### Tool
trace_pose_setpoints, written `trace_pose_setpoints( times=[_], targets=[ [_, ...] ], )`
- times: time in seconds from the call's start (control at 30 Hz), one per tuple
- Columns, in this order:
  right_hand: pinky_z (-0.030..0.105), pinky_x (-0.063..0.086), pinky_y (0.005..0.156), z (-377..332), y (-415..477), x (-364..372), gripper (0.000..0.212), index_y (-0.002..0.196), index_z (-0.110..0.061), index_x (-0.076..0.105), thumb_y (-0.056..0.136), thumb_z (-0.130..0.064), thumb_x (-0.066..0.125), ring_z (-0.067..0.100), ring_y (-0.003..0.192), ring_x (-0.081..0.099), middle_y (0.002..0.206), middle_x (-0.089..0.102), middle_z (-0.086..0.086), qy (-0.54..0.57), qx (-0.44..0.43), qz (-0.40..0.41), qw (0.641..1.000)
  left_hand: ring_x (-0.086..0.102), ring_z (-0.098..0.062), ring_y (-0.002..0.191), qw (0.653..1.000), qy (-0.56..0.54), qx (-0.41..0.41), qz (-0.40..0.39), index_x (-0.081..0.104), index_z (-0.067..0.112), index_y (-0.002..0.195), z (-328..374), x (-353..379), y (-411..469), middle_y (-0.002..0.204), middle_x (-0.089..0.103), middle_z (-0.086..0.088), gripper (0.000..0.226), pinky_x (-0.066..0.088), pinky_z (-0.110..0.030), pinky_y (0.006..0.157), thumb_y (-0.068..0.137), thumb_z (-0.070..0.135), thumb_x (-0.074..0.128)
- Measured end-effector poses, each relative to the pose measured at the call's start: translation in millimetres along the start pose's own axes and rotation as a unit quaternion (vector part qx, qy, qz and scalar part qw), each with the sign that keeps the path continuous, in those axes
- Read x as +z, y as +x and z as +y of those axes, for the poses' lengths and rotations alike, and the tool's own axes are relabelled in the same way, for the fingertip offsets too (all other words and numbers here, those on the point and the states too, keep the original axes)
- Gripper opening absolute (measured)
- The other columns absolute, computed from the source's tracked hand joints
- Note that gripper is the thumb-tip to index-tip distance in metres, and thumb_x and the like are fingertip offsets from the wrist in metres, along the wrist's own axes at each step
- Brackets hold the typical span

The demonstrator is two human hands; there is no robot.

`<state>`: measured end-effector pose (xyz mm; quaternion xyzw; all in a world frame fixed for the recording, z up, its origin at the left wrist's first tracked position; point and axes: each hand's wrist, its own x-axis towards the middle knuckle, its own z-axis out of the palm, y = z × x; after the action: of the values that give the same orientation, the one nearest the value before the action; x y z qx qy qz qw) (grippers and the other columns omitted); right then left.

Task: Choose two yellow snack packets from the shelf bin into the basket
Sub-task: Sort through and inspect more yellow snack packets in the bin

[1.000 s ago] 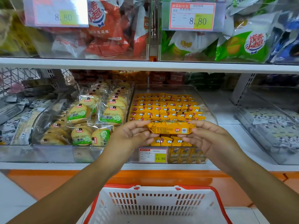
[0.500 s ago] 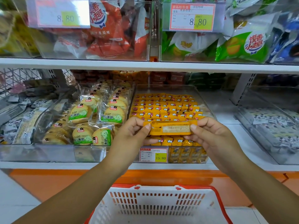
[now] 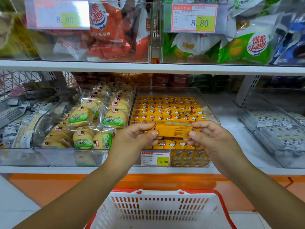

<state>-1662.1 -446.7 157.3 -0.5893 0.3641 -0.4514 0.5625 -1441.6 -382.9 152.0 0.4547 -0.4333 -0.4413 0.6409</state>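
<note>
Left hand (image 3: 134,138) and right hand (image 3: 209,138) pinch the ends of one yellow packet (image 3: 173,130) between them, just above the bin (image 3: 212,111); basket (image 3: 158,210) below the hands shows no packets, so neither is delivered.

Both hands, left (image 3: 133,138) and right (image 3: 212,136), pinch the ends of one yellow snack packet (image 3: 173,130) held level above the clear shelf bin (image 3: 212,113), with the white basket (image 3: 158,210) below.
</note>
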Motion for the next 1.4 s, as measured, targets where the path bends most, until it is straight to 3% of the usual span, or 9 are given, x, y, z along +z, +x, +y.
trace_pose_setpoints(
  times=[0.17, 0.4, 0.6, 0.8, 0.87, 0.93, 1.0, 1.13, 1.4],
  targets=[
    [0.022, 0.058, 0.072, -1.1, 1.7, -1.2, 0.027, 0.1, -0.015, 0.075, 0.073, -0.02, 0.073, 0.028, 0.086, 0.075, 0.098, 0.076, 0.017, 0.077, 0.007, 0.002, 0.997, 0.075, -0.026, 0.094, 1.0, -0.01, -0.023, -0.012, 0.073, 0.01, 0.108, 0.1, 0.0, 1.8, 0.103, 0.077, -0.01, 0.022, 0.059, -0.022, 0.074, 0.089, 0.008, 0.063],
    [0.024, 0.058, 0.073, -3.3, 1.9, -5.2, 0.05, 0.116, -0.016, 0.063, 0.068, -0.023, 0.076, 0.028, 0.087, 0.075, 0.095, 0.076, 0.015, 0.058, 0.019, -0.021, 0.998, 0.075, -0.023, 0.092, 0.998, 0.018, -0.033, -0.051, 0.072, 0.023, 0.105, 5.5, -4.9, 3.5, 0.097, 0.078, -0.007, 0.03, 0.058, -0.021, 0.072, 0.076, 0.02, 0.071],
    [0.035, 0.059, 0.076, -2.4, 4.3, 0.1, 0.038, 0.084, -0.011, 0.055, 0.071, -0.042, 0.072, 0.032, 0.085, 0.075, 0.085, 0.076, 0.016, 0.007, 0.021, 0.026, 0.999, 0.072, -0.02, 0.062, 0.972, 0.228, 0.024, -0.05, 0.071, 0.025, 0.085, 2.2, 1.9, 0.6, 0.075, 0.075, -0.001, 0.015, 0.059, -0.029, 0.06, 0.095, 0.03, 0.06],
    [0.026, 0.059, 0.072, -7.2, 4.9, -7.1, 0.052, 0.119, -0.01, 0.06, 0.072, -0.025, 0.075, 0.033, 0.095, 0.074, 0.107, 0.074, 0.014, 0.123, 0.04, 0.01, 0.992, 0.057, -0.004, 0.061, 0.894, 0.421, 0.147, -0.039, 0.055, 0.036, 0.07, 2.2, 8.6, 7.9, 0.067, 0.059, 0.016, 0.023, 0.042, -0.016, 0.052, 0.092, 0.044, 0.058],
    [0.025, 0.06, 0.074, -14.1, 9.3, -13.7, 0.043, 0.116, -0.017, 0.065, 0.076, -0.027, 0.073, 0.026, 0.092, 0.075, 0.106, 0.076, 0.008, 0.039, 0.008, 0.028, 0.999, 0.056, 0.002, 0.073, 0.864, 0.465, 0.186, -0.044, 0.066, 0.04, 0.087, 3.7, 11.0, 18.4, 0.08, 0.056, 0.024, 0.013, 0.041, -0.009, 0.062, 0.09, 0.048, 0.057],
    [0.029, 0.06, 0.075, -21.7, 20.8, -22.4, 0.026, 0.109, -0.026, 0.066, 0.084, -0.021, 0.072, 0.019, 0.085, 0.076, 0.1, 0.077, 0.0, -0.07, -0.042, 0.084, 0.993, 0.056, 0.002, 0.103, 0.823, 0.53, 0.19, -0.074, 0.065, 0.032, 0.126, 1.4, 14.7, 37.9, 0.115, 0.06, 0.022, 0.036, 0.047, -0.017, 0.09, 0.094, 0.047, 0.057],
    [0.031, 0.058, 0.079, -28.5, 37.4, -29.9, 0.024, 0.103, -0.036, 0.064, 0.09, -0.017, 0.07, 0.011, 0.085, 0.074, 0.094, 0.077, -0.004, -0.166, -0.077, 0.116, 0.976, 0.045, -0.01, 0.132, 0.778, 0.596, 0.171, -0.103, 0.049, 0.029, 0.144, -2.6, 20.9, 61.5, 0.145, 0.051, 0.01, 0.05, 0.038, -0.029, 0.11, 0.098, 0.045, 0.054],
    [0.002, 0.043, 0.063, -39.0, 82.7, -39.3, 0.019, 0.105, -0.036, 0.064, 0.092, -0.023, 0.069, -0.004, 0.076, 0.062, 0.098, 0.066, -0.008, -0.384, -0.138, 0.118, 0.905, 0.022, -0.016, 0.15, 0.733, 0.648, 0.131, -0.162, 0.028, 0.027, 0.155, -13.5, 32.7, 96.2, 0.163, 0.026, 0.004, 0.058, 0.022, -0.037, 0.122, 0.103, 0.047, 0.043],
    [0.025, 0.038, 0.083, -39.2, 159.2, -34.4, 0.034, 0.128, -0.025, 0.06, 0.095, -0.032, 0.065, 0.01, 0.102, 0.05, 0.127, 0.059, -0.002, -0.676, 0.012, -0.159, 0.719, 0.012, -0.009, 0.152, 0.717, 0.668, 0.129, -0.154, 0.029, 0.036, 0.153, -38.3, 24.8, 103.2, 0.163, 0.023, 0.01, 0.054, 0.001, -0.031, 0.122, 0.104, 0.055, 0.022]
  ],
)
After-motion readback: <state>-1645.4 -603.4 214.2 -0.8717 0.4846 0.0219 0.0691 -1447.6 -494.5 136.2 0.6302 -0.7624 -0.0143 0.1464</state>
